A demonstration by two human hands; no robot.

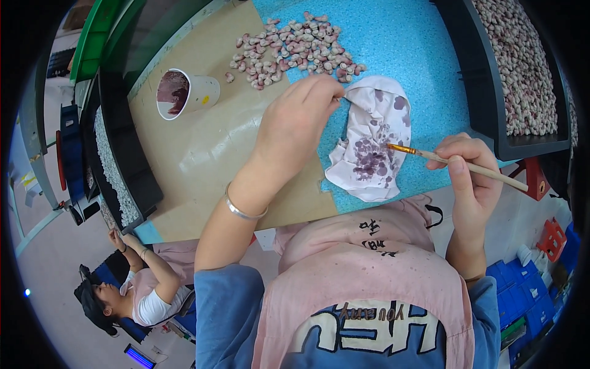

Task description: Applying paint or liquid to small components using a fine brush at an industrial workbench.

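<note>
Paintbrush [424, 154] angled over the cloth [372, 144], and our right hand [476, 184] pinches its wooden handle between thumb and fingers! The cloth, white with purple blotches, lies rumpled on the blue mat [424, 55]; we see our left hand [301, 117] curled at its far left corner, but whether those fingertips pinch it we cannot tell. Further out: pinkish curled pieces [301, 49], a stained cup [203, 93], a filled black bin [488, 83] at right

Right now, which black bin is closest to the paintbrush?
The right bin, holding pinkish curled pieces, near the right hand; the left bin is beyond the cup.
</note>
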